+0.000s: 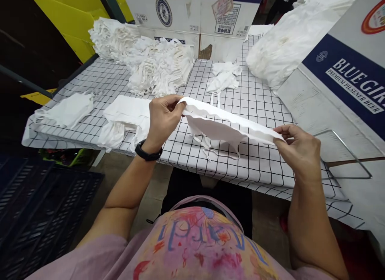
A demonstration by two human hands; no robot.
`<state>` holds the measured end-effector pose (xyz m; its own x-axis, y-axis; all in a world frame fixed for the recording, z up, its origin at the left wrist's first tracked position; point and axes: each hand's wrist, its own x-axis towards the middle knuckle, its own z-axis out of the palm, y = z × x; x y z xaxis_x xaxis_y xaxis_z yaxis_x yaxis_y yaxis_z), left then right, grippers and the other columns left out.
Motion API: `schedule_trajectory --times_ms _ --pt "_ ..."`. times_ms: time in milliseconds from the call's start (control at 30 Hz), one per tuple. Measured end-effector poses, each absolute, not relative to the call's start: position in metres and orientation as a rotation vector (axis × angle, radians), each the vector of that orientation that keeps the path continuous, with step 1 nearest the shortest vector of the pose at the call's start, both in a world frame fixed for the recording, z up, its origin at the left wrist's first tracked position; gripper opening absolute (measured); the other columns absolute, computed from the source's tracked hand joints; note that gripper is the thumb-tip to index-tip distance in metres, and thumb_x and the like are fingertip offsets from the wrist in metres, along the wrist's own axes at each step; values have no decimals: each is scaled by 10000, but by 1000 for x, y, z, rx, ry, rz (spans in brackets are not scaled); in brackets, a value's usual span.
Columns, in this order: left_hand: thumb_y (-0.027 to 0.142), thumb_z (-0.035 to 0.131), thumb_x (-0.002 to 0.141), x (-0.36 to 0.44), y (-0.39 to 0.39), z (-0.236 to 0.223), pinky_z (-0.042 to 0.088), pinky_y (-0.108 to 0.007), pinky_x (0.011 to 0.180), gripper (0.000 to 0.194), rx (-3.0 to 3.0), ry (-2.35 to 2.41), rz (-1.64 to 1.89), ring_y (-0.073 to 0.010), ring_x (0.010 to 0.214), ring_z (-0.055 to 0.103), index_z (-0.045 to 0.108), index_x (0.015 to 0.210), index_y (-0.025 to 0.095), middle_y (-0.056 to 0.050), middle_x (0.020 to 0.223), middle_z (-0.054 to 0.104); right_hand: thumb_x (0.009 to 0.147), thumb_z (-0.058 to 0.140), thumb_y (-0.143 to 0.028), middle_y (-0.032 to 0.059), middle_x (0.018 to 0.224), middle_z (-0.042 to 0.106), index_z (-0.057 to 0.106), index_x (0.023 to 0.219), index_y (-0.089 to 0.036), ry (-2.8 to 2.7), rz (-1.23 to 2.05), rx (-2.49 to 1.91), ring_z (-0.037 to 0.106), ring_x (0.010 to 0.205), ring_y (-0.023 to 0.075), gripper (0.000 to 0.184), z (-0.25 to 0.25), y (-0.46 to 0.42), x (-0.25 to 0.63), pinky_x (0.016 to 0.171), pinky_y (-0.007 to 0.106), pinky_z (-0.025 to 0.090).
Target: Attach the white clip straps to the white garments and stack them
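Note:
A white cloth piece with thin straps (216, 129) is stretched between my two hands above the checked tablecloth, its straps hanging below. At its left end, my left hand (165, 116) pinches the top edge between thumb and fingers. The right end is pinched by my right hand (299, 148), which sits lower. To the left of my left hand lies a small stack of similar white pieces (126, 111). Beyond the held cloth, a smaller crumpled white bundle (224, 76) rests with straps trailing toward me.
Thick piles of folded white cloth (164, 65) stand at the back left. Another flat piece (67, 109) lies at the far left. A cardboard box (192, 19) closes off the back; a beer carton (339, 95) and bent metal wire (350, 145) flank the right. A large white bag (288, 39) stands behind.

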<state>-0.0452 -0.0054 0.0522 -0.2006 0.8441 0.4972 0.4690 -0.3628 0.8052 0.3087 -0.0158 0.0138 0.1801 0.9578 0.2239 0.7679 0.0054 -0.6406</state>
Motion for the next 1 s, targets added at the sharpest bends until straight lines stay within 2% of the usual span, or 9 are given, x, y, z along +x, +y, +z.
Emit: schedule_trajectory --times_ms 100,233,333,467,567,733,800,867,1000 --pt "268 713 877 -48 2 54 473 -202 550 156 1746 1544 1591 -98 597 609 771 770 172 12 646 686 742 721 -227 9 765 715 790 929 -231 -1530 430 -1806 625 625 165 200 28 -17 306 656 331 461" --pt "309 723 895 -48 15 55 513 -204 542 181 1609 1446 1612 -91 579 620 746 777 173 16 659 675 787 665 -219 -8 663 682 794 1040 -231 -1569 369 -1727 479 486 122 283 40 -26 304 516 297 375" --pt "379 707 925 -45 19 56 554 -221 588 209 1460 1383 1646 -110 665 671 727 834 192 12 713 679 839 645 -248 46 949 773 777 1099 -245 -1925 400 -1458 603 657 165 292 40 -36 303 592 310 490" --pt "440 651 964 -36 14 63 542 -234 590 252 1328 1252 1530 -111 657 658 697 871 210 22 686 619 905 722 -400 61 1174 753 739 1221 -302 -2349 944 -1047 689 779 189 331 36 -47 294 599 300 572" --pt "422 671 943 -22 4 71 491 -231 555 265 1295 1081 1334 -91 594 580 687 813 191 23 669 581 940 712 -410 60 1189 740 699 1293 -320 -2176 888 -1072 709 912 210 365 41 -42 275 775 352 612" --pt "396 713 890 0 -4 74 369 -217 486 295 1323 832 1026 -67 537 452 673 719 158 16 642 530 939 698 -491 77 1442 634 574 1459 -309 -1947 717 -1065 597 1306 301 564 59 -16 235 1049 497 524" --pt "365 688 902 5 -5 72 342 -221 476 274 1368 783 956 -64 532 435 674 724 157 15 643 526 893 740 -536 82 1339 696 602 1434 -287 -2001 834 -1033 651 1212 298 611 63 -8 222 956 454 570" --pt "346 660 919 8 -5 70 322 -229 464 229 1392 776 924 -65 521 431 690 786 163 13 652 540 861 761 -577 70 1032 768 742 1201 -230 -2006 988 -1064 714 899 238 486 65 -5 214 701 329 583" --pt "397 630 964 9 -10 70 364 -236 467 313 1299 792 936 -88 522 513 623 1221 218 20 700 595 851 757 -609 13 575 606 709 675 -175 -1931 1117 -1201 524 496 124 471 68 -11 211 415 238 353"
